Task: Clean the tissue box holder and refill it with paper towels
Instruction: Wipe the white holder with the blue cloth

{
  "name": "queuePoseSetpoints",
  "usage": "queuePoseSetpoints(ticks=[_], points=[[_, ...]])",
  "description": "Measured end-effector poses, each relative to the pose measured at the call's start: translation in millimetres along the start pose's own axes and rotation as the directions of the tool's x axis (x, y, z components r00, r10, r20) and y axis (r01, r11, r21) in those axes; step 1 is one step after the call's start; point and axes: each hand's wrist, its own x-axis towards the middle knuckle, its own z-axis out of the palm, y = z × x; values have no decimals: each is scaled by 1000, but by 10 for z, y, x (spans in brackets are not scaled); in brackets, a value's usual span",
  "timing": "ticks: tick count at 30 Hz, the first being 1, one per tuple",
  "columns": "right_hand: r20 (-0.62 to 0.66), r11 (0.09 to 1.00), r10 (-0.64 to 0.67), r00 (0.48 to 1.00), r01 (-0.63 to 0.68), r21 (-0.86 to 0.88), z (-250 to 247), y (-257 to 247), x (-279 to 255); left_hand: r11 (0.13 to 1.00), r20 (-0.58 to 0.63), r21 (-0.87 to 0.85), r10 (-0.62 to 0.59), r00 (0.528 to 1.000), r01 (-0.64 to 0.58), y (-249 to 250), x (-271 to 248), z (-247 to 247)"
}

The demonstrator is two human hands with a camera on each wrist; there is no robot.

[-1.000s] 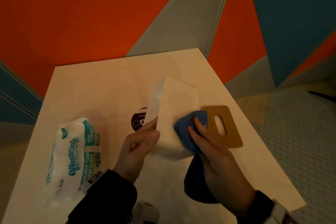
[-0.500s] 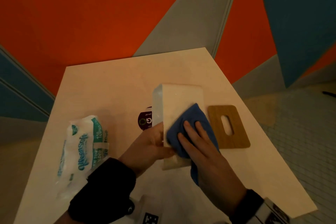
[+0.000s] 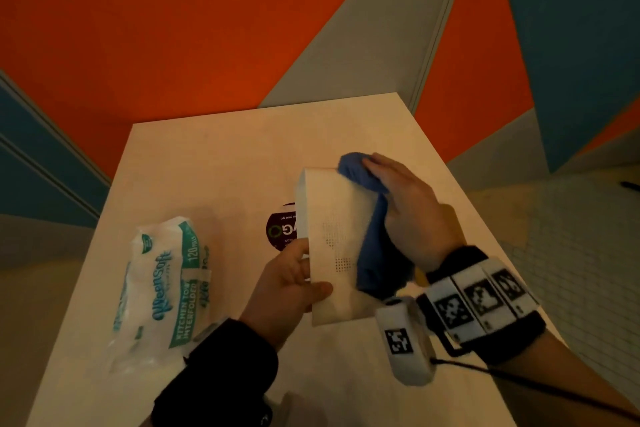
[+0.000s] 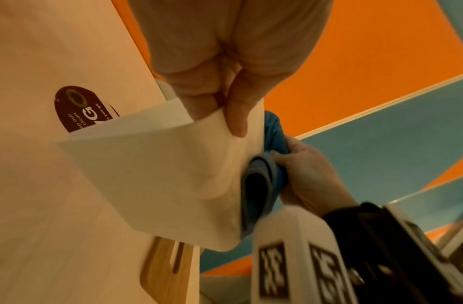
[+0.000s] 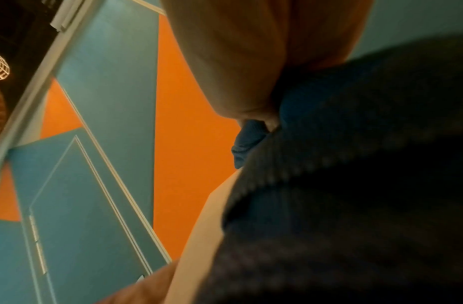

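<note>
Lying at your far left on the worktop [image 3: 221, 156] is the pack [image 3: 162, 284] of paper towels, flat and well apart from both hands, its green-and-white wrapper closed.

Just right of it, your left hand [image 3: 291, 288] grips the white holder [image 3: 332, 246] at its near left edge: the thumb lies across the broad upper face and the fingers [image 4: 189, 96] curl round the edge, as the left wrist view shows. You hold the holder tilted up off the worktop, its long side running away from you, with small perforated dots on the upper face. Behind its left edge a dark round sticker [image 3: 280, 230] on the worktop is half hidden.

Along the holder's right side hangs the blue cloth [image 3: 372, 246], bunched at the far corner and trailing down the side toward you. Your right hand [image 3: 408, 211] presses that cloth against the holder's right face, fingers [image 3: 384, 163] laid fairly straight over the top of the bunch; the left wrist view shows the thumb tucked against the folded cloth. The right wrist view is mostly filled by dark cloth.

Under the holder, the left wrist view shows the wooden lid [image 4: 160, 273] with its slot, flat on the worktop near the right edge.
</note>
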Motion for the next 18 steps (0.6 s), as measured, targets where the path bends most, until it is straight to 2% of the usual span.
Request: queuePoseSetpoints(ticks=[2,4,7,9,11,14,17,18], points=[[37,998,7,999,-4,-58,81,90,-203,999,-12,-28,-18,1000,17,-13,16,1],[3,989,-70,998,70,-128,254,140,-482,998,-21,-61,-19,1000,18,-12,66,-23],[101,941,-170,980,192,-280,571,213,-905,998,-34,-63,7,999,-9,23,118,-81],[148,953,-204,968,231,-197,643,241,-1005,999,-27,-49,10,1000,-12,36,120,-90],[132,957,-219,967,239,-161,576,271,-886,998,-14,-59,4,1000,-4,35,121,-69],[55,975,-121,991,129,-181,354,122,-456,999,-5,-42,2,1000,-2,49,123,-44],[172,994,-32,985,49,-97,104,-45,-79,998,2,-62,-9,1000,9,57,106,-49],[175,995,-14,984,31,-96,70,-81,-25,997,0,-75,-11,1000,11,60,96,-56]])
